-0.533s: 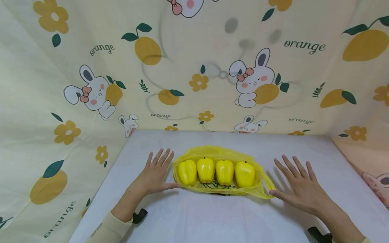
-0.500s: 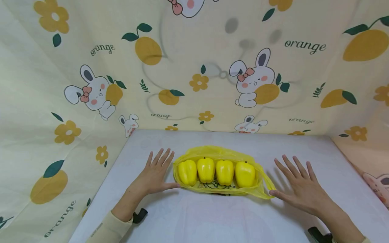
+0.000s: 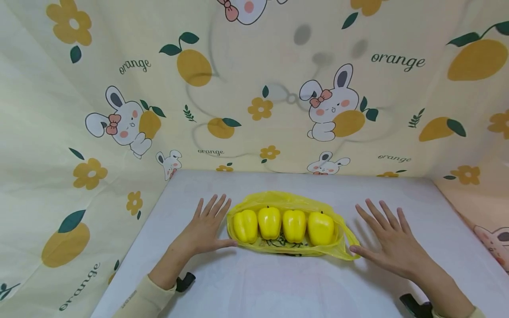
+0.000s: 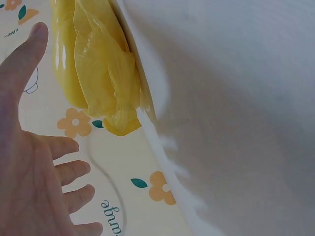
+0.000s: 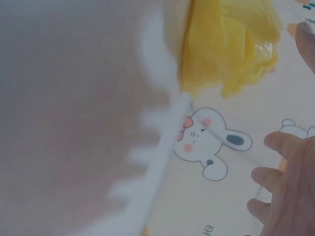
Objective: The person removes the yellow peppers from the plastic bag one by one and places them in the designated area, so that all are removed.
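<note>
Several glossy yellow bell peppers (image 3: 269,223) stand in a row inside a thin yellow plastic bag (image 3: 278,195), its mouth spread wide, in the middle of the table. To the left of the bag is my left hand (image 3: 203,232), fingers straight and spread, thumb pointing at the bag's left end. My right hand (image 3: 395,247) is spread the same way on the other side, its thumb near the bag's loose right corner. Both wrist views show a gap between hand and bag (image 4: 106,64). Neither hand holds anything. Dark print on the bag's inside is partly hidden by the peppers.
The white tabletop (image 3: 278,287) ends at a back wall of cream cloth (image 3: 238,97) printed with rabbits, oranges and flowers. More cloth hangs along the left and right sides. A black strap piece (image 3: 185,282) sits at my left wrist, another (image 3: 415,305) at my right.
My left hand has shifted slightly right and my right hand slightly left, both a little nearer the bag. The bag and peppers have stayed in place.
</note>
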{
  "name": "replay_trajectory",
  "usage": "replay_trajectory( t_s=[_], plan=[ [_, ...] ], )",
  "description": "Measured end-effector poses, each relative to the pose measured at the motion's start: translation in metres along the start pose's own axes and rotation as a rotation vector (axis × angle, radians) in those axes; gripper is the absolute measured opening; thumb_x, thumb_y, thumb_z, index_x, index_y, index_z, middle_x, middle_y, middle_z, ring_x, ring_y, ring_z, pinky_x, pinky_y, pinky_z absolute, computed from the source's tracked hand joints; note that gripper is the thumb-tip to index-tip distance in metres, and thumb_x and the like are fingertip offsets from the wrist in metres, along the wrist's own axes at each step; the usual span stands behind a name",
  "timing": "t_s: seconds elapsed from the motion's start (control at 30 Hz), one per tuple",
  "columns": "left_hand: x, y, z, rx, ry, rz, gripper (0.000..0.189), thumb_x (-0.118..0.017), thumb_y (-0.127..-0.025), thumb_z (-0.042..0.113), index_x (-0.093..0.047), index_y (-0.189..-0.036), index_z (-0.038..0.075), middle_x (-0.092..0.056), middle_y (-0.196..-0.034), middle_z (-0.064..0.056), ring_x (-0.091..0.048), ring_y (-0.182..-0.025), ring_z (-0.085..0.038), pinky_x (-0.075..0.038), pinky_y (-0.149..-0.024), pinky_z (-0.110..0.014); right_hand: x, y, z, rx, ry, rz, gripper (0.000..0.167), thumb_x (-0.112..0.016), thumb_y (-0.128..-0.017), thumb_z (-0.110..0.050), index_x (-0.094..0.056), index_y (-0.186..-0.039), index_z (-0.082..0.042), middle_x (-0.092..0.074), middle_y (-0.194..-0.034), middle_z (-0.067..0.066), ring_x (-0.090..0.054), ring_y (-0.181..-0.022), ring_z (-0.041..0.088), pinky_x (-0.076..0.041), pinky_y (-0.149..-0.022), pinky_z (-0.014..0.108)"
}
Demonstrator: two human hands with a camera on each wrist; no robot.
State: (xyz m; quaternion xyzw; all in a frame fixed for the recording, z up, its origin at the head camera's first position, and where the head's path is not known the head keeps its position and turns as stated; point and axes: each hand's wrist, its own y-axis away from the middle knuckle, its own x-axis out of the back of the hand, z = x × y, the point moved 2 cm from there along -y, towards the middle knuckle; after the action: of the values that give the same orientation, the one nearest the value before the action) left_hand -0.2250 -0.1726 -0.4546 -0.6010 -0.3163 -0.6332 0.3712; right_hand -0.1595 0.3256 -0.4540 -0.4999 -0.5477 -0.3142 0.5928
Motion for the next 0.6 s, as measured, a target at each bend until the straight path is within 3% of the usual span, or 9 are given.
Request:
replay_trajectory(
  t_s=[0.6],
  plan=[
    [-0.005,-0.008,0.005,-0.009,-0.003,-0.034,0.124,-0.067,-0.087,0.082,-0.017,-0.173,0.007,-0.013,-0.180,-0.017,-0.010,-0.166,-0.040,-0.005,-0.132,-0.069,-0.002,-0.015,-0.020,0.039,-0.039,-0.007,0.109,-0.071,-0.092,-0.069,-0.017,-0.174,-0.024,0.000,-0.182,0.008,0.008,-0.166,0.039,0.024,-0.128,0.057]
  ],
)
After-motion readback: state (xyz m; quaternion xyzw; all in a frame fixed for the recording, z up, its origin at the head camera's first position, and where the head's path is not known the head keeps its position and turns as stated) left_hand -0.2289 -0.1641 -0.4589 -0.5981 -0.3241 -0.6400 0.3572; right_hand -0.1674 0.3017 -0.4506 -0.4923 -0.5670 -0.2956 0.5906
